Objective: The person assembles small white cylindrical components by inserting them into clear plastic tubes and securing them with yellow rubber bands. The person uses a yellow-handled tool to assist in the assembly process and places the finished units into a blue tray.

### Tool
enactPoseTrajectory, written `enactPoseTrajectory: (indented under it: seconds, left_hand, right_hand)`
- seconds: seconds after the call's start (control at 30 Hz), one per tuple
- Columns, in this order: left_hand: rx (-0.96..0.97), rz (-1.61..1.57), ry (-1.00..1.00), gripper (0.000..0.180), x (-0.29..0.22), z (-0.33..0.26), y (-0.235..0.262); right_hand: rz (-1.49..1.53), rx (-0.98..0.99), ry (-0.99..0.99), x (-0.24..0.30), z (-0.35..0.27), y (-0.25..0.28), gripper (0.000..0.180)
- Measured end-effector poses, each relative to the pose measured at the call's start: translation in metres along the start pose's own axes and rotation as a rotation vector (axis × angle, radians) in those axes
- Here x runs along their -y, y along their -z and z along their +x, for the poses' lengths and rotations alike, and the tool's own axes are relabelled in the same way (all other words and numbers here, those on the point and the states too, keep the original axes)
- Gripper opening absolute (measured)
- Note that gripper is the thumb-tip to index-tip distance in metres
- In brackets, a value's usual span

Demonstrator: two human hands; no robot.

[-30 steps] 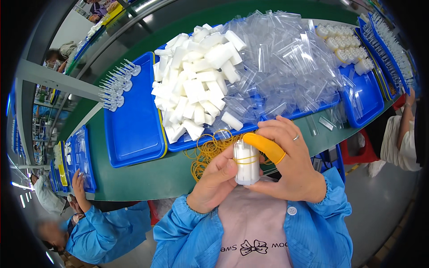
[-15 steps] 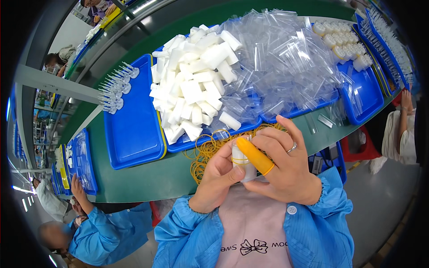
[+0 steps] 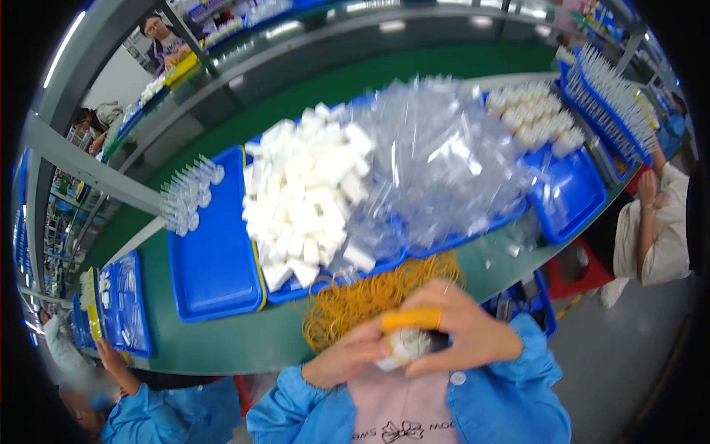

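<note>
Left hand [image 3: 349, 357] and right hand [image 3: 466, 331] curl inward, gripping a white bundle [image 3: 408, 345].

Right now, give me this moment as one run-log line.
left hand: holding white bundle; right hand: holding same bundle, wearing orange finger cot; ahead: yellow rubber bands, white blocks

Green table [image 3: 222, 346] — blue trays [image 3: 211, 274], loose yellow rubber bands [image 3: 384, 290].

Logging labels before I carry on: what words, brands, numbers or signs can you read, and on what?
Pink shirt: dark lettering beside a bow print; I don't copy printed words.
White bundle between left hand and right hand: blurred, none readable.
Background: too small or blurred.
</note>
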State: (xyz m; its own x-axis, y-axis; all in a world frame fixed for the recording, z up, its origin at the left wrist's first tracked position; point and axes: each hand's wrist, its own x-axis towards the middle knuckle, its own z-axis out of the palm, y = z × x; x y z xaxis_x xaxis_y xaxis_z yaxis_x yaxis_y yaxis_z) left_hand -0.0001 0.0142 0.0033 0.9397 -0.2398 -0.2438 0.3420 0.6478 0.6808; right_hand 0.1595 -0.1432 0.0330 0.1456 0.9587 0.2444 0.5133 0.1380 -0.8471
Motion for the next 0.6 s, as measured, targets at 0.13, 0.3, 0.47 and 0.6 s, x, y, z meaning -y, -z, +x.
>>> enactPoseTrajectory:
  seconds: [0.13,0.3,0.47,0.6]
  left_hand:
    - [-0.095,0.122,-0.120,0.063,-0.007,0.003,-0.016]
    - [-0.315,1.043,-0.320,0.039,-0.004,0.003,-0.008]
    - [-0.320,1.427,-0.566,0.032,0.003,0.014,-0.011]
    - [-0.341,1.765,-0.527,0.030,0.016,0.019,-0.003]
  right_hand:
    - [-0.007,-0.080,0.040,0.009,-0.005,0.008,0.054]
    - [-0.053,-0.219,-0.097,0.021,-0.023,0.021,0.048]
    - [-0.036,-0.278,-0.151,0.018,-0.038,0.018,0.045]
    - [-0.065,-0.356,-0.144,0.023,-0.041,0.021,0.047]
